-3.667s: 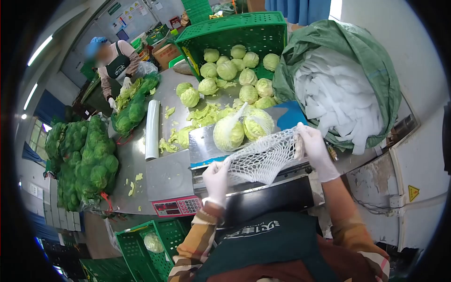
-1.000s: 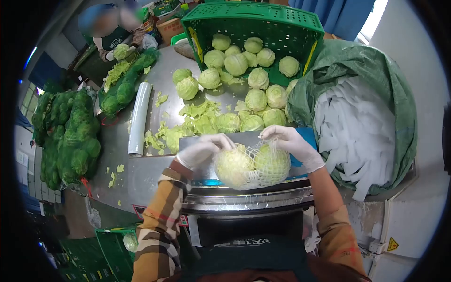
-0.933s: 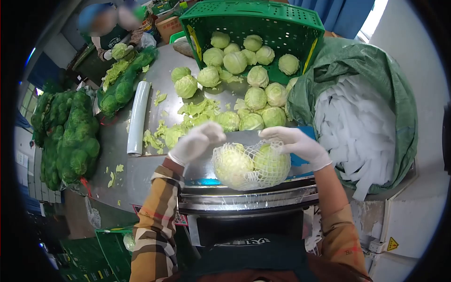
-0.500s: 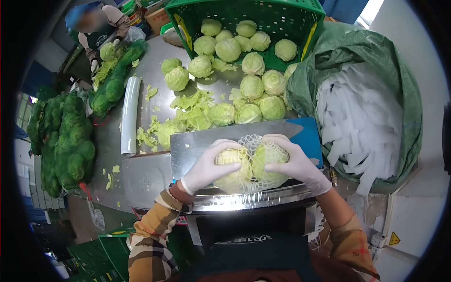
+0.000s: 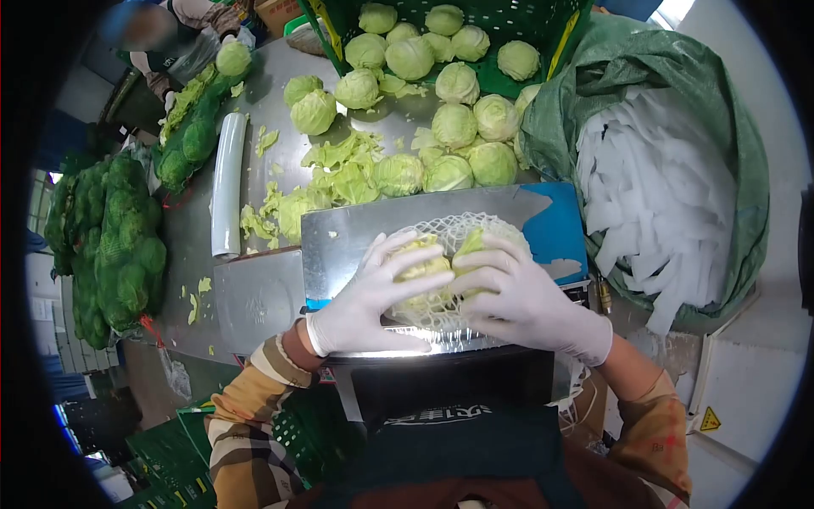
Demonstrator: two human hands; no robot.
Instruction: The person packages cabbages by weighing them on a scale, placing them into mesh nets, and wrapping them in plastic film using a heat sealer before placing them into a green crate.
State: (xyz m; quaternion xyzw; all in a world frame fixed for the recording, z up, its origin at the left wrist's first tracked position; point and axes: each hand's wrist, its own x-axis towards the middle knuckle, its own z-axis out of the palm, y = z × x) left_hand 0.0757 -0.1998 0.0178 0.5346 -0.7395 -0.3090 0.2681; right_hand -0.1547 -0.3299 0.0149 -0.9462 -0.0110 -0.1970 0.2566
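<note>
Here both gloved hands, left hand [image 5: 366, 299] and right hand [image 5: 523, 299], clasp the netted cabbages [image 5: 449, 259] on the steel tray [image 5: 348, 237] beneath them; uneven squeezing could push one cabbage through the mesh

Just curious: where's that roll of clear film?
The roll of film lies left of centre on the steel table, between the bagged cabbages and loose leaves.

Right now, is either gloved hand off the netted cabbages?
No: the left hand and right hand both press on the netted cabbages resting on the metal plate.
</note>
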